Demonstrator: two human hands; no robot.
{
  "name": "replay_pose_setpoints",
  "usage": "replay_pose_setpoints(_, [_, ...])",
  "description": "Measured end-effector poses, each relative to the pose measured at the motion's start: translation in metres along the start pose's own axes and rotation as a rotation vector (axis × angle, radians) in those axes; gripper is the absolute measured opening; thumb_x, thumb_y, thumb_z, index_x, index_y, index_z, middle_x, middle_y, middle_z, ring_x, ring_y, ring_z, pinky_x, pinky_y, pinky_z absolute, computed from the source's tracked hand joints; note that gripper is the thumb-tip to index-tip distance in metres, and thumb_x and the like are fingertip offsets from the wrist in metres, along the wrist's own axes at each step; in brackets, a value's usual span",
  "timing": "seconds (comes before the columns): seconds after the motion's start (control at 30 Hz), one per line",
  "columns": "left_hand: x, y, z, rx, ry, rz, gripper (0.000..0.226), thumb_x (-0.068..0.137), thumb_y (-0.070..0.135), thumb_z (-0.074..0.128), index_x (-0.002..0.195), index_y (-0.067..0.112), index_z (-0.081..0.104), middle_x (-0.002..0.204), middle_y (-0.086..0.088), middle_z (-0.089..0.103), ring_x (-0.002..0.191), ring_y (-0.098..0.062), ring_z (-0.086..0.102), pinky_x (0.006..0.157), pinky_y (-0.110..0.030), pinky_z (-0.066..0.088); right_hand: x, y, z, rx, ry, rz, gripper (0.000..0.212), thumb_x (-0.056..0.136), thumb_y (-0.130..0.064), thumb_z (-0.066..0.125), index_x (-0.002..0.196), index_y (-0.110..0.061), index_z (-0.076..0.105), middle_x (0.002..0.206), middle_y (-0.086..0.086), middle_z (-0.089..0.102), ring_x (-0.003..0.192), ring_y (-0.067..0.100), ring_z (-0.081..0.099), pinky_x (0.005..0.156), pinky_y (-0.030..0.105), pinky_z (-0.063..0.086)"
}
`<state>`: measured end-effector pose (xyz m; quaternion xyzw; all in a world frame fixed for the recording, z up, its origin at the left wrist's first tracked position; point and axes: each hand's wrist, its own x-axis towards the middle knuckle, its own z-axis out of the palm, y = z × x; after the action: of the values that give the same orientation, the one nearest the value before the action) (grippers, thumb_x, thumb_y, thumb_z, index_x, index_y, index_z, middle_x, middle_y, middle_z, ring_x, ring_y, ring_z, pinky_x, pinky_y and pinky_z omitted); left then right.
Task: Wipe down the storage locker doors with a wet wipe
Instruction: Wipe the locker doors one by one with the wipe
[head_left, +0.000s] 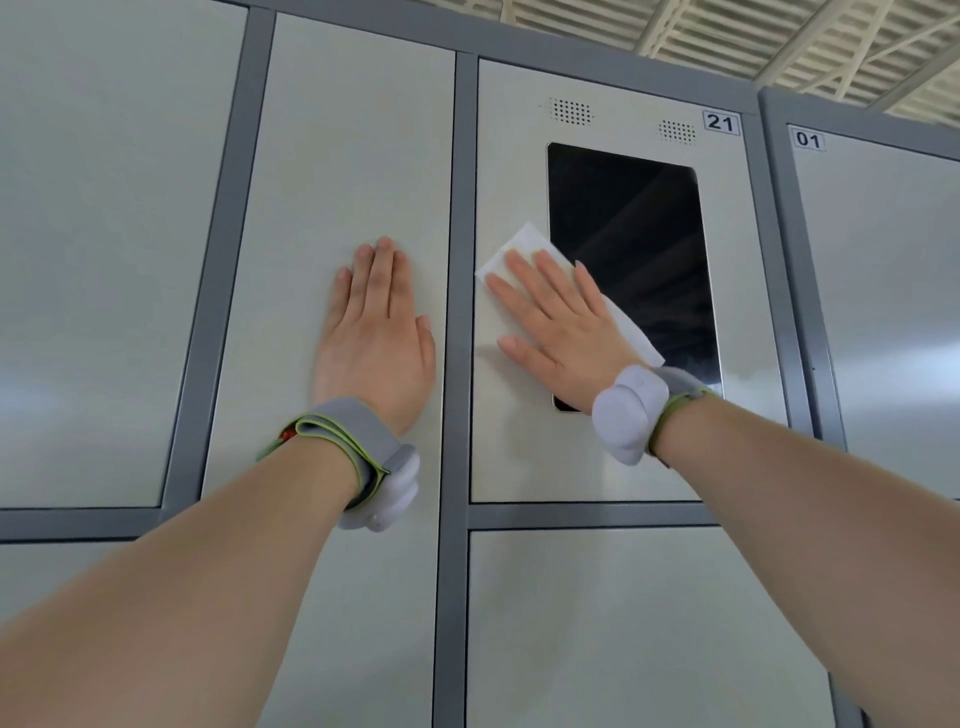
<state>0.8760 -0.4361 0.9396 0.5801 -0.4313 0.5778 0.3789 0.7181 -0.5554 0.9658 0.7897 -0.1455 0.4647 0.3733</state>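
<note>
My right hand (558, 327) presses a white wet wipe (522, 244) flat against the pale locker panel marked 21 (511, 156), fingers straight and spread. The wipe lies at the left edge of the panel's black screen (634, 249), and one corner of it sticks out over the glass near my wrist. My left hand (376, 332) rests flat with straight fingers on the tall pale door (353, 130) to the left, holding nothing. Both wrists wear grey bands with white pads.
Grey frame bars (462, 312) separate the doors. Another door (623, 623) sits below panel 21, a large door (104, 234) is at far left, and a door marked 01 (883, 260) belongs to the cabinet at right. A slatted ceiling (779, 36) shows above.
</note>
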Motion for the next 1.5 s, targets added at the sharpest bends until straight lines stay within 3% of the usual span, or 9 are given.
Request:
replay_pose_setpoints(0.17, [-0.001,-0.001,0.002,-0.016,0.002,0.003,0.065,0.089,0.025,0.020,0.147,-0.003,0.017,0.156,-0.016,0.015,0.146,-0.028,0.010,0.117,-0.033,-0.002,0.027,-0.006,-0.003,-0.028,0.008,0.139,0.081,0.075,-0.063,-0.012,0.149,-0.033,-0.004,0.158,-0.009,-0.009,0.145,0.016,-0.013,0.114,0.039,-0.014])
replay_pose_setpoints(0.4, [-0.003,-0.001,0.001,-0.019,-0.001,0.015,0.066,0.088,0.026,0.019,0.147,-0.003,0.016,0.157,-0.016,0.014,0.146,-0.028,0.009,0.116,-0.032,-0.004,-0.006,-0.016,0.006,-0.038,0.021,-0.030,0.077,0.084,-0.069,-0.010,0.149,-0.030,0.003,0.159,-0.004,0.004,0.146,0.020,-0.004,0.115,0.041,-0.011])
replay_pose_setpoints(0.6, [-0.004,-0.001,0.001,-0.031,-0.004,0.014,0.061,0.092,0.022,0.022,0.147,-0.003,0.017,0.156,-0.016,0.014,0.145,-0.028,0.010,0.117,-0.033,-0.001,-0.026,-0.013,0.009,0.000,-0.023,-0.140,0.071,0.086,-0.069,-0.004,0.145,-0.032,-0.003,0.158,-0.005,0.002,0.146,0.019,-0.006,0.116,0.041,-0.011])
replay_pose_setpoints(0.83, [-0.008,-0.002,0.001,-0.041,0.009,0.031,0.064,0.089,0.024,0.021,0.146,-0.004,0.019,0.155,-0.017,0.018,0.145,-0.029,0.013,0.117,-0.033,-0.001,0.012,-0.008,0.001,0.003,0.002,0.117,0.078,0.078,-0.065,-0.006,0.149,-0.033,-0.002,0.158,-0.008,-0.008,0.145,0.016,-0.013,0.113,0.037,-0.015])
replay_pose_setpoints(1.03, [-0.011,-0.003,0.001,-0.029,0.000,0.044,0.059,0.093,0.020,0.026,0.147,-0.004,0.017,0.156,-0.017,0.015,0.145,-0.029,0.010,0.117,-0.034,-0.001,-0.016,-0.015,0.009,-0.019,0.016,-0.046,0.077,0.085,-0.070,-0.006,0.149,-0.028,0.002,0.159,-0.003,0.003,0.146,0.021,-0.004,0.116,0.044,-0.009])
replay_pose_setpoints(1.3, [-0.012,0.000,0.003,-0.013,0.010,0.023,0.063,0.089,0.022,0.021,0.146,-0.005,0.019,0.155,-0.018,0.017,0.145,-0.030,0.013,0.118,-0.036,0.002,-0.058,-0.013,0.019,-0.037,-0.009,-0.211,0.068,0.094,-0.061,0.012,0.150,-0.022,0.015,0.158,0.004,0.014,0.145,0.025,0.005,0.116,0.048,0.002])
replay_pose_setpoints(1.5, [-0.012,-0.001,0.006,0.008,0.022,0.017,0.061,0.091,0.021,0.024,0.146,-0.005,0.020,0.155,-0.018,0.018,0.145,-0.030,0.013,0.117,-0.034,-0.001,-0.025,-0.003,0.009,0.024,0.002,-0.025,0.079,0.084,-0.069,-0.009,0.150,-0.028,0.008,0.159,-0.002,0.004,0.146,0.022,-0.004,0.116,0.043,-0.008])
